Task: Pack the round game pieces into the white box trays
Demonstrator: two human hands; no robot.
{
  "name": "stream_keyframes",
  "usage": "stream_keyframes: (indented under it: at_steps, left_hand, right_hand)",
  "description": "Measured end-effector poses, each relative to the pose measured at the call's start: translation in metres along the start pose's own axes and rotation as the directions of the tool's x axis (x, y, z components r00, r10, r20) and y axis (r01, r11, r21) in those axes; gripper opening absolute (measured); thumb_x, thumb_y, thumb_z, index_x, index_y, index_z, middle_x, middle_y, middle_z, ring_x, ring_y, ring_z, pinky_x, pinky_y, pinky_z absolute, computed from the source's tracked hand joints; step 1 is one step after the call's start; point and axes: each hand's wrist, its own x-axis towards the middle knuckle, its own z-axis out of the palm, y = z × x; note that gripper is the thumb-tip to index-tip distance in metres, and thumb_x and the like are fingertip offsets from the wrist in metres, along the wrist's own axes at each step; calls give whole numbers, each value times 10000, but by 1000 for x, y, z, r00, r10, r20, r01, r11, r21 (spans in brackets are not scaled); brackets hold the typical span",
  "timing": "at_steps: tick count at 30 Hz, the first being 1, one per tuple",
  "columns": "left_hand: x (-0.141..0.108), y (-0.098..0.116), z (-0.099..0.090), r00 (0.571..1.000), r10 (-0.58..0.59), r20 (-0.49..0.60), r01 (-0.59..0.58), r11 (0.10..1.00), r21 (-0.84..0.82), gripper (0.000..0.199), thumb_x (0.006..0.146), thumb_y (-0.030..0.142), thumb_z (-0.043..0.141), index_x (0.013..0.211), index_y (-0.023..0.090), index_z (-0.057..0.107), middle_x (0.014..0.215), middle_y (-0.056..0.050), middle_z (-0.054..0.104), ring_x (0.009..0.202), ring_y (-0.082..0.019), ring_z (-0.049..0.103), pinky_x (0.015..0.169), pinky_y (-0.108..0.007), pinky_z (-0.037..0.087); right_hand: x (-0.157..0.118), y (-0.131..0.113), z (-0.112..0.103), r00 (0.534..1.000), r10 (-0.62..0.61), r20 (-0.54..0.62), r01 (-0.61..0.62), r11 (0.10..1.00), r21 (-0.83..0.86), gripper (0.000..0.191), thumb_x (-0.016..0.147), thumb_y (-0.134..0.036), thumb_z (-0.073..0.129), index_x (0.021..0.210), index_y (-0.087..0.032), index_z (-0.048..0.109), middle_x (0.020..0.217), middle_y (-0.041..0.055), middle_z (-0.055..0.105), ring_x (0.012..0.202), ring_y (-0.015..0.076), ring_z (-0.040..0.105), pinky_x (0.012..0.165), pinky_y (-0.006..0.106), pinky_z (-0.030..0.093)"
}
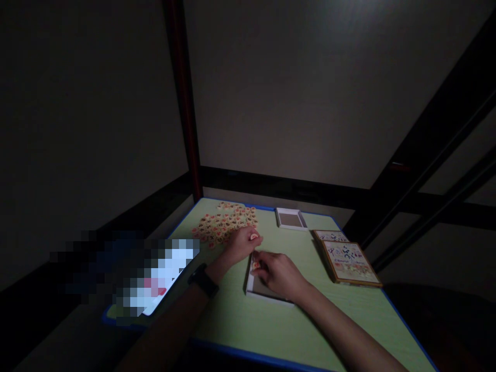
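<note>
My left hand point(241, 245), with a dark watch on its wrist, is closed on a round Chinese chess piece point(253, 236) at its fingertips. It is above the far left corner of a shallow white open box point(250, 283). Inside the box's left side, my right hand point(281, 274) is closed, with another red-marked chess piece point(255, 265) between thumb and fingers. My right hand hides much of the box's inside. Just beyond my left hand lies a spread of many loose chess pieces point(222, 221), marked red or black.
A second shallow open box point(291, 219) lies at the table's far edge. Two printed Chinese chess box lids point(351, 262) overlap at the right. A bright, partly pixelated screen point(165, 276) lies at the left of the green table point(232, 325), which has a blue edge.
</note>
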Motion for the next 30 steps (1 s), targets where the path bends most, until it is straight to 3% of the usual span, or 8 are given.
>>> stream_keyframes:
  at_steps: [5,9,13,19,25,30]
  left_hand:
    - [0,2,0,1000,-3,14,3,1000,-16,135,774,252,598,676,182,658,676,0,686,664,-141,611,592,-222,434]
    - [1,0,0,1000,12,0,-12,999,-45,119,773,258,611,701,181,668,697,-6,693,686,-146,620,622,-227,456]
    - [3,-4,2,999,33,-27,-37,988,-153,75,748,217,620,771,177,679,734,-14,700,707,-148,631,637,-226,481]
    - [5,-2,3,999,17,-30,-26,944,-330,128,802,231,562,783,165,670,636,7,630,564,-120,598,541,-212,449]
    - [3,7,0,993,-96,74,121,785,-608,227,722,186,710,941,141,670,776,-25,694,678,-148,673,659,-263,538]
    - [-2,12,-2,981,-90,172,188,671,-717,297,685,144,761,968,136,674,897,-53,716,779,-151,687,777,-292,554]
  right_hand:
    - [0,0,-2,1000,-3,7,3,1000,-28,210,817,-137,605,1015,-202,634,934,36,738,839,194,682,726,255,435]
    - [1,0,0,1000,6,14,-5,998,-65,154,856,-174,592,1000,-197,642,942,48,738,836,195,682,721,260,435]
    - [1,0,1,1000,-4,10,4,999,-54,122,878,-205,600,993,-202,642,935,46,743,833,196,688,708,259,434]
    - [0,1,-2,998,-23,-51,24,999,21,119,872,-236,633,988,-212,645,898,32,748,809,193,695,692,254,438]
    - [2,7,-7,980,48,-192,-46,999,12,108,889,-233,597,987,-201,628,855,31,735,753,189,677,678,264,440]
    - [3,13,-8,933,78,-351,-86,996,-8,194,902,-260,568,1080,-190,599,926,55,705,760,182,646,699,280,470]
